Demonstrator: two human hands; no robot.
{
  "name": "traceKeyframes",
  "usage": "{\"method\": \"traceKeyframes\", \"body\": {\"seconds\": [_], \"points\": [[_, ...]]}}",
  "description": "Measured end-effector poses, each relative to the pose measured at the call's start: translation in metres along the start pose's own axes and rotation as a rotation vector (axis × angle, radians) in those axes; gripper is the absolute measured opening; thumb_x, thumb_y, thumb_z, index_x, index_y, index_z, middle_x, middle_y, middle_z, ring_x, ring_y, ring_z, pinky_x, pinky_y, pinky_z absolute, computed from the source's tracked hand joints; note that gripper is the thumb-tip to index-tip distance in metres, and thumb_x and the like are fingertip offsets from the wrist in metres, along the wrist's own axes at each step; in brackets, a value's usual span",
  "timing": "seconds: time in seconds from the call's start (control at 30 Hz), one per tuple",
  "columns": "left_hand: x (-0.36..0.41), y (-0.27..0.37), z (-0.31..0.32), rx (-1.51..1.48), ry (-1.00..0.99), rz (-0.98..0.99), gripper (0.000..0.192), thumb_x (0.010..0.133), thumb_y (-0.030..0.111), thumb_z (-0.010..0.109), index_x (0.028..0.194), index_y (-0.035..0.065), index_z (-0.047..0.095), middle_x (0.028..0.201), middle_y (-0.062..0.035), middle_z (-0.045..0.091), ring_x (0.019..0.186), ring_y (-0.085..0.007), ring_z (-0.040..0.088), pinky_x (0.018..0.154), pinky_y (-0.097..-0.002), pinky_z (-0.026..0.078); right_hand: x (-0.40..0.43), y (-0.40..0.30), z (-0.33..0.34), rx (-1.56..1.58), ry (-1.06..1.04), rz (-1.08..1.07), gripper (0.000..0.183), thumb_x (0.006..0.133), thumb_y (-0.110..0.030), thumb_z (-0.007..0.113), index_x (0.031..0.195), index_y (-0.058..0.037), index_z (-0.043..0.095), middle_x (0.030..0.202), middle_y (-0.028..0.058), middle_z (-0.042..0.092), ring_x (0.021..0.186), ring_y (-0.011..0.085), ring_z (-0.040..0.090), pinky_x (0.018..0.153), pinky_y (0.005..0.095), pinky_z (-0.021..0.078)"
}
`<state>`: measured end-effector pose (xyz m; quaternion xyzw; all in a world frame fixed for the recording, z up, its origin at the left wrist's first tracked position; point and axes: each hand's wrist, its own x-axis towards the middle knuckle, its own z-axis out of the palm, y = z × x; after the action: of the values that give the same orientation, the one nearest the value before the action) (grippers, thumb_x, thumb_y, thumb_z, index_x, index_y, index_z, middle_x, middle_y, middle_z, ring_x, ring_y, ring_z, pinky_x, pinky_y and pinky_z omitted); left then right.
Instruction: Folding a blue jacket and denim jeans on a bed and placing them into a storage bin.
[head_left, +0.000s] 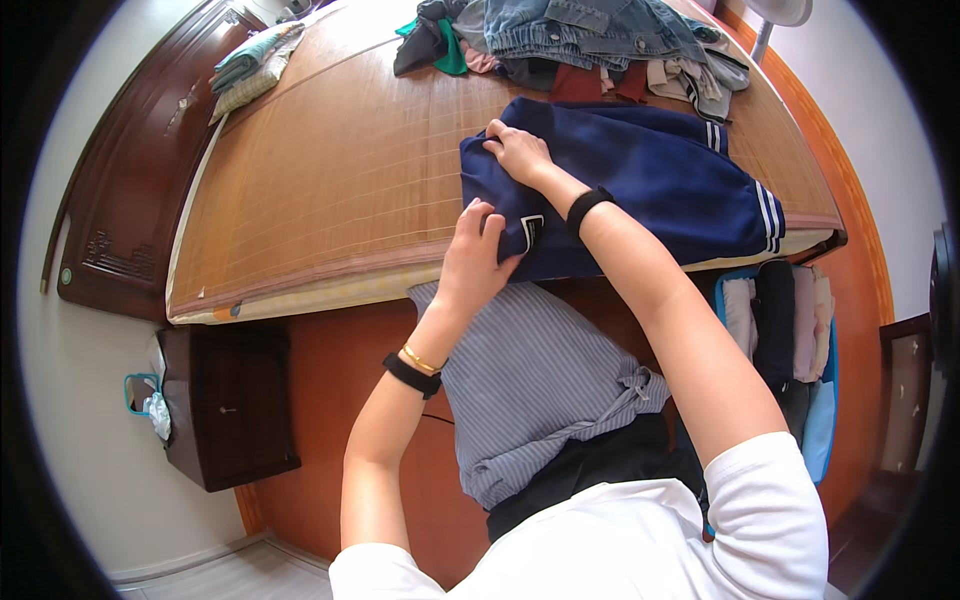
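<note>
A pair of navy blue shorts (637, 172) lies spread near the bed's front edge, its waist end to the left. White double stripes mark the leg hems on the right. My right hand (519, 154) grips the fabric at the far left corner, thumb and fingers bent over the edge. Nearer to me, my left hand (478, 255) has its fingers curved and apart at the near waist corner. Its thumb meets the cloth beside a black-and-white label (532, 231); whether it pinches fabric is unclear. Below, a striped cloth (532, 375) with a knotted tie is in front of my body.
A woven mat (337, 172) covers the bed. Behind the shorts is a clothes heap with a denim garment (592, 34) on top. Folded textiles (255, 64) lie near the dark headboard (139, 172). A blue bin (829, 420) of rolled clothes and a nightstand (232, 405) flank me.
</note>
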<state>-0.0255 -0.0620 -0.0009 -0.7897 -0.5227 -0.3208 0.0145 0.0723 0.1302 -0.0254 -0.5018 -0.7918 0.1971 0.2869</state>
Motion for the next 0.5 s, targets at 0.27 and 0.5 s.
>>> {"method": "traceKeyframes", "body": {"seconds": [0.27, 0.5], "points": [[0.003, -0.006, -0.014, 0.084, -0.163, -0.068, 0.040, 0.065, 0.001, 0.077, 0.095, 0.0036, 0.050, 0.087, -0.0121, 0.057, 0.087, -0.0320, 0.057, 0.076, -0.0412, 0.049, -0.008, -0.010, 0.004, -0.133, 0.195, -0.026, 0.020, 0.093, -0.031, 0.056, 0.102, -0.0138, 0.055, 0.093, 0.0107, 0.067, 0.092, 0.0323, 0.065, 0.076, 0.0474, 0.0487], [-0.010, -0.005, -0.012, -0.015, -0.081, -0.192, 0.042, 0.066, 0.000, 0.077, 0.097, 0.0049, 0.049, 0.088, -0.0127, 0.060, 0.087, -0.0332, 0.059, 0.075, -0.0422, 0.050, -0.012, -0.009, 0.010, -0.241, 0.283, -0.018, 0.017, 0.092, -0.029, 0.058, 0.099, -0.0147, 0.053, 0.090, 0.0078, 0.066, 0.088, 0.0296, 0.066, 0.074, 0.0466, 0.0483]]}}
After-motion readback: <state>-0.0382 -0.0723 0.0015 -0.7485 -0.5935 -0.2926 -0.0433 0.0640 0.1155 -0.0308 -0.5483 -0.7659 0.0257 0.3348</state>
